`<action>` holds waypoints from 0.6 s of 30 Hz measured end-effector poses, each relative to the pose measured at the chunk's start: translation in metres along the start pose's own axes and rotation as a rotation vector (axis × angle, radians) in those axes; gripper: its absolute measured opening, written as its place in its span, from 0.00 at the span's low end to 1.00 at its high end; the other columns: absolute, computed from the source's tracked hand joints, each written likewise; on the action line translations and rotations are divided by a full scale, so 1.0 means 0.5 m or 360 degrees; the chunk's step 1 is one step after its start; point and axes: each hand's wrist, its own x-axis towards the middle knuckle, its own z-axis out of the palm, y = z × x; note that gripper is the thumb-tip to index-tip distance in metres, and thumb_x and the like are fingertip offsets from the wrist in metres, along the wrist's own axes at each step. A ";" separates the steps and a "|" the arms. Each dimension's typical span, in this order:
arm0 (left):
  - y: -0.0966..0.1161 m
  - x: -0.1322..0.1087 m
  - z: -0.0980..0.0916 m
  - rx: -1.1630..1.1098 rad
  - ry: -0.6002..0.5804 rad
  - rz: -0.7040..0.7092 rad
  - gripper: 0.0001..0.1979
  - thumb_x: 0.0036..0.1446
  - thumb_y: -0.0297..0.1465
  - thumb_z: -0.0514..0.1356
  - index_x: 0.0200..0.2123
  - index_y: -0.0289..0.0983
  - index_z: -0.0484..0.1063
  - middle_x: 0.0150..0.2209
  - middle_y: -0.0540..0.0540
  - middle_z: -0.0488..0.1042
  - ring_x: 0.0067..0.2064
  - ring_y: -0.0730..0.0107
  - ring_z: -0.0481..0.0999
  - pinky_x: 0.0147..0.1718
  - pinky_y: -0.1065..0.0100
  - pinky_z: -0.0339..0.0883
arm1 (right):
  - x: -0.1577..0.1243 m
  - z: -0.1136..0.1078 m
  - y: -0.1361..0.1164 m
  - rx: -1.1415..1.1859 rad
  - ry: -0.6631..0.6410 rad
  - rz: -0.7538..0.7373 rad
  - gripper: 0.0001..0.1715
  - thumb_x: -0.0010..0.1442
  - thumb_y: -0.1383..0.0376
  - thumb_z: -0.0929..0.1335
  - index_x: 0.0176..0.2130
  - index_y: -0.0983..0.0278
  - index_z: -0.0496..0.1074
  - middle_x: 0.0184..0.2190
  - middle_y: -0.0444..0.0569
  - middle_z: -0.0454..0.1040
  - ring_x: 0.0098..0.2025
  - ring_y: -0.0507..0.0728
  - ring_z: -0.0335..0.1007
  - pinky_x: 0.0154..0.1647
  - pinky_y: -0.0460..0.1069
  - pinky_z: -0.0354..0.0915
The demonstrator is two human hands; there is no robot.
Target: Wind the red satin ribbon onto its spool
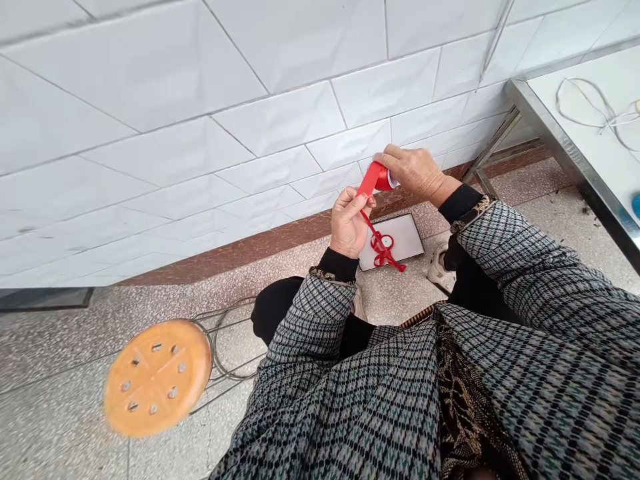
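Observation:
My right hand (411, 172) is closed round a spool of red ribbon (384, 179), whose white end shows beside the fingers. From the spool a flat stretch of ribbon runs down to my left hand (349, 223), where thumb and fingers pinch it. Below the pinch the ribbon hangs in a thin strand and ends in loose red loops (383, 248). Those loops appear over a shallow white box or lid (406, 235) with a dark rim on the floor; whether they touch it I cannot tell.
A white tiled wall (280, 127) rises in front. An orange round stool (157, 377) with a wire frame stands at lower left. At right is a metal-edged table (550, 127) with a white cable (607, 120) on it. My feet are on the speckled floor.

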 end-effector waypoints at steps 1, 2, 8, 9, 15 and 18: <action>0.000 0.000 -0.001 -0.0060 0.0008 -0.0001 0.16 0.54 0.30 0.73 0.26 0.39 0.66 0.29 0.51 0.74 0.34 0.75 0.75 0.41 0.71 0.74 | 0.000 -0.002 0.001 -0.0002 -0.0005 0.0012 0.25 0.74 0.71 0.58 0.65 0.65 0.69 0.54 0.59 0.77 0.41 0.59 0.73 0.36 0.51 0.59; 0.001 -0.001 -0.003 -0.0119 0.0021 -0.0004 0.16 0.53 0.30 0.72 0.26 0.39 0.66 0.30 0.50 0.74 0.35 0.74 0.75 0.42 0.70 0.75 | 0.001 -0.003 0.002 -0.0004 -0.0007 0.0024 0.26 0.74 0.71 0.58 0.65 0.64 0.69 0.55 0.59 0.77 0.41 0.59 0.73 0.36 0.51 0.59; -0.002 0.004 -0.014 -0.0334 -0.0037 0.0004 0.19 0.51 0.31 0.72 0.25 0.39 0.61 0.29 0.48 0.70 0.37 0.73 0.75 0.39 0.70 0.74 | 0.001 0.002 0.015 -0.0001 0.0084 0.0123 0.26 0.73 0.71 0.59 0.65 0.63 0.68 0.56 0.59 0.76 0.42 0.59 0.74 0.37 0.51 0.62; -0.003 0.005 -0.015 -0.0324 -0.0058 -0.0002 0.20 0.48 0.30 0.72 0.24 0.39 0.60 0.28 0.49 0.69 0.35 0.73 0.74 0.37 0.71 0.73 | 0.000 0.004 0.017 0.0005 0.0107 0.0136 0.26 0.73 0.71 0.59 0.65 0.62 0.68 0.56 0.58 0.76 0.42 0.59 0.74 0.37 0.51 0.63; -0.002 0.017 -0.006 0.0079 -0.0193 -0.0099 0.24 0.44 0.32 0.75 0.23 0.39 0.58 0.21 0.55 0.60 0.24 0.78 0.63 0.25 0.73 0.62 | 0.004 -0.009 0.014 0.0071 0.0234 0.0270 0.26 0.74 0.70 0.58 0.67 0.62 0.67 0.55 0.56 0.77 0.47 0.59 0.76 0.40 0.49 0.66; 0.013 0.030 0.006 0.0272 -0.0208 -0.0051 0.18 0.44 0.31 0.77 0.31 0.41 0.69 0.23 0.57 0.66 0.23 0.79 0.63 0.24 0.73 0.61 | 0.011 -0.038 0.004 0.0103 0.0248 0.0340 0.27 0.74 0.70 0.58 0.67 0.62 0.68 0.56 0.55 0.77 0.48 0.58 0.76 0.41 0.49 0.67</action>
